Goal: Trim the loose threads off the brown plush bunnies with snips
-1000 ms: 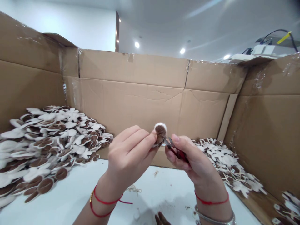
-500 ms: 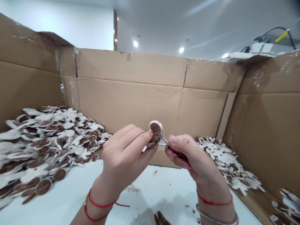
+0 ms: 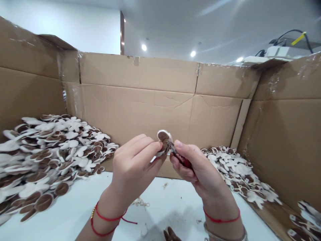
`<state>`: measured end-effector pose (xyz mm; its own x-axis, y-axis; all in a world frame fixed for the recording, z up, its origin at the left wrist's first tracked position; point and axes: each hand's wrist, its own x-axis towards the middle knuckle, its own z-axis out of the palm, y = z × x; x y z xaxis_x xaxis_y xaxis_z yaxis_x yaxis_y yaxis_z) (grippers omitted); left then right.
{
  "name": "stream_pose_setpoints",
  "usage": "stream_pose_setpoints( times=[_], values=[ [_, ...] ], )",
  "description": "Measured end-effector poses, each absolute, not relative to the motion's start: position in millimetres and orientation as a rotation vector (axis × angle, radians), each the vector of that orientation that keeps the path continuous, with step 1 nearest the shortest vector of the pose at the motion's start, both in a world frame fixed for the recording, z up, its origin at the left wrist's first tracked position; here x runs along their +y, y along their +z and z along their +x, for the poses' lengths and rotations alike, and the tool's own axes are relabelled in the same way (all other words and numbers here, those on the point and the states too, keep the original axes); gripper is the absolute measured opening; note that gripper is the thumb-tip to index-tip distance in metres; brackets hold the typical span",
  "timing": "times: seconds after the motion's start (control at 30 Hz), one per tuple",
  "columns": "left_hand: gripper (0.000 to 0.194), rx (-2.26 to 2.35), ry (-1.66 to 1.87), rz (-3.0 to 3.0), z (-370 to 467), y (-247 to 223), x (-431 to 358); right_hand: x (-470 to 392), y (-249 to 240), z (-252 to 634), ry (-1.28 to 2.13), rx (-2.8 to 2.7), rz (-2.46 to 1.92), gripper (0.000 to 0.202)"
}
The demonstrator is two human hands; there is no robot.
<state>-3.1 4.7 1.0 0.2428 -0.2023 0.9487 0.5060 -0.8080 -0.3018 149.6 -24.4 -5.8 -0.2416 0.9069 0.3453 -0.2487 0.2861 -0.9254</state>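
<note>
My left hand (image 3: 137, 164) is closed on a small brown-and-white plush piece (image 3: 164, 136), pinched between thumb and fingers at mid-height in front of the cardboard. A rounded brown lobe with a fluffy white edge sticks up past the fingertips. In my right hand (image 3: 193, 162) are red-handled snips (image 3: 184, 161), fingers wrapped round the handle. Their metal tip touches the right side of the plush piece; whether the blades are together is too small to tell. Below, a brown plush piece (image 3: 172, 234) lies at the bottom edge, partly cut off by the frame.
A large pile of brown-and-white plush pieces (image 3: 75, 144) fills the left side. Another pile (image 3: 238, 170) lies at the right, with more pieces (image 3: 301, 231) nearer. Cardboard walls (image 3: 137, 103) enclose the white table (image 3: 155, 190), where thread scraps (image 3: 140, 202) lie.
My right hand has moved left and closer to my left hand, bringing the snips further onto the plush piece. The plush piece has shifted slightly left.
</note>
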Motion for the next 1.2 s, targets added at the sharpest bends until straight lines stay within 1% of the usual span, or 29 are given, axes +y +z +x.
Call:
stream_pose_setpoints(
  times=[0.1,0.47,0.57,0.73,0.9,1.07,1.2],
  values=[
    [0.021,-0.274,-1.641,-1.933,-2,1,3,-26,-6,151,1.254,-1.403,-0.635,0.052],
    [0.024,-0.252,-1.539,-1.884,-5,5,-2,-25,-5,150,1.27,-1.414,-0.612,0.055],
    [0.024,-0.273,-1.546,-1.891,-4,4,-1,-24,-6,146,1.206,-1.399,-0.626,0.057],
    [0.018,-0.365,-1.607,-1.842,-3,0,3,-21,-7,139,1.084,-1.363,-0.679,0.061],
    [0.011,-0.464,-1.638,-1.924,-5,0,6,-22,-5,144,1.066,-1.398,-0.74,0.057],
    [0.009,-0.629,-1.751,-2.125,-9,4,5,-25,-6,155,0.91,-1.309,-0.691,0.054],
    [0.014,-0.641,-1.757,-2.404,-9,9,1,-27,-6,155,0.769,-1.271,-0.71,0.035]
  ],
)
